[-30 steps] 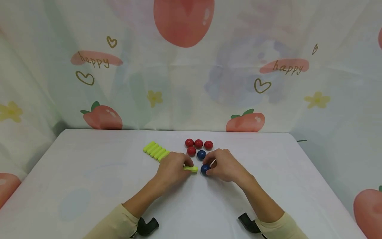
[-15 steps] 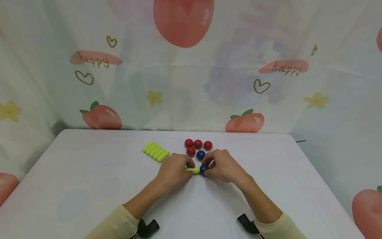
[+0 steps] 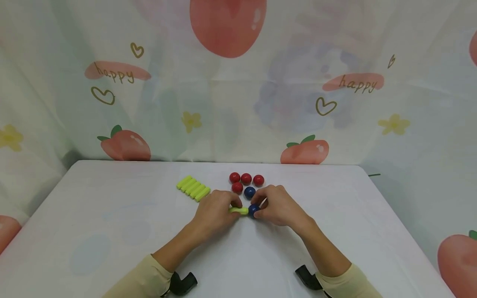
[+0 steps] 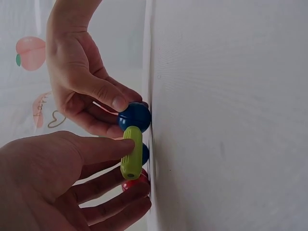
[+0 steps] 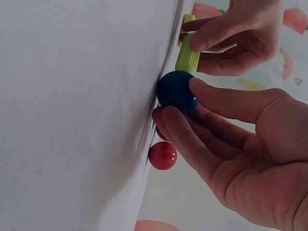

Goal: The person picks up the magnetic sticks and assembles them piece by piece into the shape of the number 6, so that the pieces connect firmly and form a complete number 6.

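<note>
My left hand (image 3: pixel 217 207) pinches a lime-green ribbed stick (image 4: pixel 132 156) between thumb and fingers, low over the table. Its end meets a dark blue ball (image 5: pixel 176 91), which my right hand (image 3: pixel 277 205) pinches between thumb and fingertips. Stick and ball touch end-on in both wrist views; whether they are locked together I cannot tell. Just behind the hands lies a second blue ball (image 3: pixel 249 192). Several red balls (image 3: pixel 237 188) are grouped behind that one. To the left of them, several green sticks (image 3: pixel 193 188) lie side by side in a slanting row.
The white table (image 3: pixel 123 231) has its back edge along a printed curtain (image 3: pixel 223 103). Black wrist-worn pieces (image 3: pixel 182 284) stick out by both sleeves.
A second ago a small gap showed between the green stick and the blue ball. They have come together, and since then the hands have hardly moved.
</note>
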The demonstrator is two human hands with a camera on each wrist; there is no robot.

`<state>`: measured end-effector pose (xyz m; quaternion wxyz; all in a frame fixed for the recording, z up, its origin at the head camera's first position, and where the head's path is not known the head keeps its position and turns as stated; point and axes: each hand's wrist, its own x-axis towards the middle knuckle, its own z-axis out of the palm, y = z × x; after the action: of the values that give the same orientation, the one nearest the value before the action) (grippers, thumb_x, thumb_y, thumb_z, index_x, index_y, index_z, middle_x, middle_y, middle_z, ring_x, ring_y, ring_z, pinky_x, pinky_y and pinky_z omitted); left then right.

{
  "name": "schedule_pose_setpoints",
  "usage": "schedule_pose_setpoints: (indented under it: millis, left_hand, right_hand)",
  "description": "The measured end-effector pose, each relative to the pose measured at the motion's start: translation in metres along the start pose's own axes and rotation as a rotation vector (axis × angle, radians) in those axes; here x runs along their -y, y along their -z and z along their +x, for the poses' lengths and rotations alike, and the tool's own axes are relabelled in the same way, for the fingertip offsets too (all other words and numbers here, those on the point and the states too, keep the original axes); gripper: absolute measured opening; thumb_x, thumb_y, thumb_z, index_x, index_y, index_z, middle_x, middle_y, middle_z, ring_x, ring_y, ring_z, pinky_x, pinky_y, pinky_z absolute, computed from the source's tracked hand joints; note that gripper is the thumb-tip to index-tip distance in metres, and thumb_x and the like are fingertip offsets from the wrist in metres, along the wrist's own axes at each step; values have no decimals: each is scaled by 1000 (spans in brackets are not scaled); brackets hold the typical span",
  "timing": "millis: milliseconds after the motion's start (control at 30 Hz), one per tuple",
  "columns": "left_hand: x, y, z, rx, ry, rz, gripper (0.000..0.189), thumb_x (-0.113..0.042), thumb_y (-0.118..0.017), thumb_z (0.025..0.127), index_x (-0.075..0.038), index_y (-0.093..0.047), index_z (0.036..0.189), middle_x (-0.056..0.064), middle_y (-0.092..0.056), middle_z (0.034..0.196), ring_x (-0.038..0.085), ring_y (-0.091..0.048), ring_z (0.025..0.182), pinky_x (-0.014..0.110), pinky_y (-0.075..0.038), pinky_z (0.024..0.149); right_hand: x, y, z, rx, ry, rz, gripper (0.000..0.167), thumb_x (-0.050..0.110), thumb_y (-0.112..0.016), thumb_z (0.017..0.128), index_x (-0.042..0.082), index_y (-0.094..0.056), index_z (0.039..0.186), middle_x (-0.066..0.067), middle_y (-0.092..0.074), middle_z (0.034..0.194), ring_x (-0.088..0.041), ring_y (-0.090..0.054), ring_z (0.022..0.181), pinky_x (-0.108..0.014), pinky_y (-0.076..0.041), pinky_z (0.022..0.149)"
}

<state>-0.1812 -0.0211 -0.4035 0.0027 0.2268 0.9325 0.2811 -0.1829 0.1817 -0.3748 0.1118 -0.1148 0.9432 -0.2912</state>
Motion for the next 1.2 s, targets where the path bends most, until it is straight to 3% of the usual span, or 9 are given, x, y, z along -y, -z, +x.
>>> schedule_pose_setpoints:
  millis: [233, 433, 633, 867, 1200]
  left_hand:
    - [0, 3, 0, -13, 12, -8, 12, -21, -82, 90, -16, -81, 101, -6, -77, 92, 12, -67, 87, 29, -55, 75]
    - [6, 10, 1, -44, 87, -35, 16, -21, -80, 91, -16, -79, 107, -5, -77, 97, 15, -68, 91, 31, -56, 76]
    - [19, 14, 16, -97, 120, -78, 24, -17, -82, 89, -15, -78, 112, 0, -76, 105, 19, -67, 94, 34, -58, 80]
    - [21, 10, 34, -60, 126, -117, 33, -13, -83, 88, -14, -76, 120, 6, -73, 110, 21, -65, 95, 34, -58, 83]
    - [18, 2, 45, -51, 156, -152, 30, -12, -83, 88, -16, -76, 116, 6, -66, 105, 20, -60, 97, 34, -57, 85]
  right_hand:
    - [-1, 1, 0, -7, -15, 6, 22, 6, -87, 82, 11, -79, 101, -1, -75, 91, -14, -68, 81, -30, -61, 73]
    - [-1, -3, -2, 6, -25, 33, 22, 6, -87, 81, 11, -79, 101, -1, -74, 90, -14, -67, 80, -30, -61, 72]
    - [-1, -6, -4, 8, -41, 36, 23, 7, -88, 81, 12, -80, 102, 0, -74, 92, -14, -67, 82, -31, -62, 74]
    - [2, -7, -3, 3, -53, 32, 23, 7, -88, 81, 13, -80, 102, 0, -74, 91, -14, -66, 82, -30, -62, 74]
    - [3, -2, -1, -3, -39, 22, 22, 6, -88, 81, 12, -80, 101, 0, -74, 90, -13, -67, 81, -31, -62, 74]
